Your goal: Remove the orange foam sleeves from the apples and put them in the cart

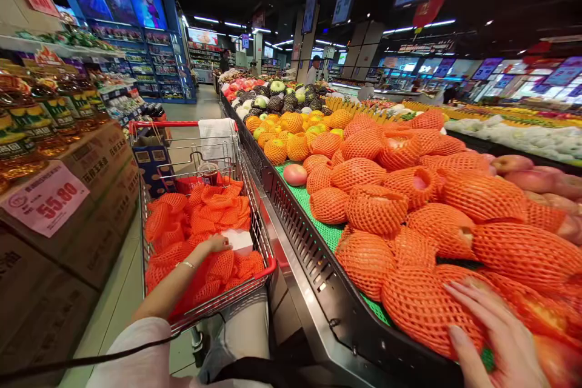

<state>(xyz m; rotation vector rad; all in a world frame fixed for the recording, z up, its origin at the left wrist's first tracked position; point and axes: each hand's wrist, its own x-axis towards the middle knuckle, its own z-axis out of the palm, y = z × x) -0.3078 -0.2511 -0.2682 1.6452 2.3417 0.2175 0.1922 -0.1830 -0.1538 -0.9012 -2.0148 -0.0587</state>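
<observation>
My left hand reaches down into a shopping cart filled with loose orange foam nets; its fingers are buried among the nets beside a white box, so their state is hidden. A thin bracelet sits on that wrist. My right hand lies with fingers spread flat on a fruit wrapped in orange foam net at the near end of the produce display. Many more netted fruits are piled beyond it.
The black display bin edge runs between cart and fruit. One bare pink fruit lies on green matting. Boxes with a 55.80 price sign and bottles stand to the left. Shoppers stand far down the aisle.
</observation>
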